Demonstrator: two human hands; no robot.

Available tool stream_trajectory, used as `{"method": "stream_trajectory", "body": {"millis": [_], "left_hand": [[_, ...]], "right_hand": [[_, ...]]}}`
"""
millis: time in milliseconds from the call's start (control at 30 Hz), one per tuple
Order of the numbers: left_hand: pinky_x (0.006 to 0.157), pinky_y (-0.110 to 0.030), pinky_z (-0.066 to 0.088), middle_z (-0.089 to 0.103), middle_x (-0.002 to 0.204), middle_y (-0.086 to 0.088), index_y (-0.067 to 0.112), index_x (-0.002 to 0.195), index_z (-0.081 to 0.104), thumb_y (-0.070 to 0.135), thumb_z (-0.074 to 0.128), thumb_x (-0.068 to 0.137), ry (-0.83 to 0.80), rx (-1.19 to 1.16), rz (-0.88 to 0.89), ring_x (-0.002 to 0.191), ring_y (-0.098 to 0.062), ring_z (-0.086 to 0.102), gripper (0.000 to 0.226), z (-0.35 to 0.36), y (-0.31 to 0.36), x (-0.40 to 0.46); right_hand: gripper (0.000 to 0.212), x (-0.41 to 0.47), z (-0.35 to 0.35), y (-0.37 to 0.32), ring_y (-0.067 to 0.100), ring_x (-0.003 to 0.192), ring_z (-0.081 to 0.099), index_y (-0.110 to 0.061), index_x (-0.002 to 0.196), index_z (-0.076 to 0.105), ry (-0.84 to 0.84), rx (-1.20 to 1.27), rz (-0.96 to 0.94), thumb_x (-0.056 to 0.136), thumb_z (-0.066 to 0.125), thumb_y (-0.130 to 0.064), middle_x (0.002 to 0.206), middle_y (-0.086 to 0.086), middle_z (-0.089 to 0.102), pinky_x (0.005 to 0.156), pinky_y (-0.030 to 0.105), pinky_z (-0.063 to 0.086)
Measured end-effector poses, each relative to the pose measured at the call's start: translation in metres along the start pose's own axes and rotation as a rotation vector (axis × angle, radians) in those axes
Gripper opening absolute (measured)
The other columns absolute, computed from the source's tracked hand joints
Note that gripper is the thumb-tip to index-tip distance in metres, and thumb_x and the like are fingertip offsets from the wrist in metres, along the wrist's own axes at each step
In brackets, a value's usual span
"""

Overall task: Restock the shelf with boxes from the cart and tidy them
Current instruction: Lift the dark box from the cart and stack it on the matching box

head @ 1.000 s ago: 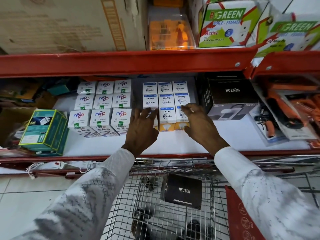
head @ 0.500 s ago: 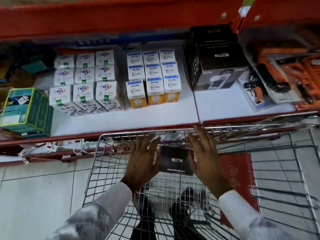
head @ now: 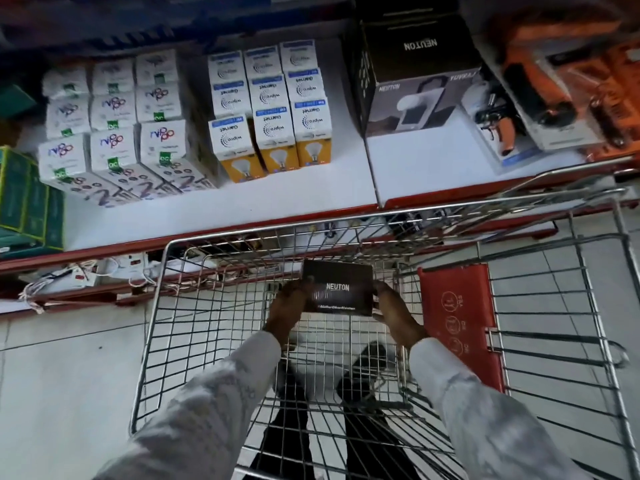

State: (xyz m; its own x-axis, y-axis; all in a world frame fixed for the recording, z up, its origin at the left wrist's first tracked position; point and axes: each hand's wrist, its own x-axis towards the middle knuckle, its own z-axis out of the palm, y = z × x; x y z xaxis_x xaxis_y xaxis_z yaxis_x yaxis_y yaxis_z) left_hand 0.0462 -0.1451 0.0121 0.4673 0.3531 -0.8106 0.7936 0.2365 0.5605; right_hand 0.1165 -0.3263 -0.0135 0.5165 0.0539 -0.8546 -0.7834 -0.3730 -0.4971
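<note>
Holding the black box (head: 337,289) by its two short ends inside the cart (head: 221,237), the left hand (head: 289,308) and right hand (head: 396,315) sit just below the shelf (head: 221,206).

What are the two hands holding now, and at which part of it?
A black box marked NEUTON, inside the cart. The left hand grips its left side and the right hand its right side.
</note>
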Motion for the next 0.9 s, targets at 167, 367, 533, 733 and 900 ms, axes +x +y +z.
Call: {"method": "stream_trajectory", "body": {"millis": [167, 367, 533, 733, 900], "left_hand": [[0.085, -0.042, 0.054, 0.070, 0.119, -0.010, 0.016, 0.117, 0.066, 0.064, 0.060, 0.084, 0.006, 0.009, -0.052, 0.109, -0.033, 0.064, 0.058, -0.014, -0.001, -0.002], [0.069, -0.043, 0.060, 0.079, 0.092, -0.007, 0.020, 0.092, 0.072, 0.047, 0.066, 0.088, 0.071, 0.095, 0.205, 0.077, -0.028, 0.075, 0.028, -0.036, 0.030, -0.066], [0.051, -0.033, 0.053, 0.078, 0.078, -0.005, 0.019, 0.085, 0.074, 0.039, 0.068, 0.089, 0.146, 0.097, 0.428, 0.060, -0.023, 0.073, 0.022, -0.049, 0.072, -0.126], [0.055, -0.050, 0.059, 0.073, 0.066, 0.000, 0.018, 0.074, 0.069, 0.038, 0.069, 0.089, 0.274, 0.116, 0.725, 0.053, -0.021, 0.069, 0.024, -0.048, 0.128, -0.185], [0.059, -0.056, 0.060, 0.072, 0.075, 0.001, 0.021, 0.082, 0.070, 0.043, 0.071, 0.084, 0.294, 0.021, 0.865, 0.058, -0.026, 0.070, 0.022, -0.030, 0.170, -0.210]], "right_hand": [[0.027, -0.021, -0.022, -0.011, 0.018, 0.085, 0.059, -0.026, 0.091, 0.064, -0.070, 0.084, -0.030, 0.098, 0.038, -0.031, 0.100, 0.002, 0.066, 0.071, 0.030, 0.042], [0.048, -0.075, -0.059, -0.040, 0.023, 0.090, 0.065, -0.029, 0.104, 0.070, -0.076, 0.018, -0.206, 0.106, 0.023, -0.040, 0.112, 0.003, 0.071, 0.069, 0.031, 0.050], [0.041, -0.138, -0.078, -0.089, 0.015, 0.072, 0.067, -0.026, 0.105, 0.070, -0.097, -0.040, -0.356, 0.104, 0.030, -0.035, 0.095, -0.005, 0.074, 0.059, 0.025, 0.050], [0.030, -0.199, -0.100, -0.139, 0.009, 0.060, 0.067, -0.024, 0.100, 0.075, -0.003, 0.003, -0.558, 0.098, 0.047, -0.033, 0.075, -0.004, 0.077, 0.053, 0.025, 0.051], [0.026, -0.232, -0.122, -0.174, 0.006, 0.094, 0.070, -0.034, 0.105, 0.076, 0.121, 0.021, -0.794, 0.094, 0.052, -0.035, 0.100, -0.016, 0.078, 0.084, 0.033, 0.053]]}}
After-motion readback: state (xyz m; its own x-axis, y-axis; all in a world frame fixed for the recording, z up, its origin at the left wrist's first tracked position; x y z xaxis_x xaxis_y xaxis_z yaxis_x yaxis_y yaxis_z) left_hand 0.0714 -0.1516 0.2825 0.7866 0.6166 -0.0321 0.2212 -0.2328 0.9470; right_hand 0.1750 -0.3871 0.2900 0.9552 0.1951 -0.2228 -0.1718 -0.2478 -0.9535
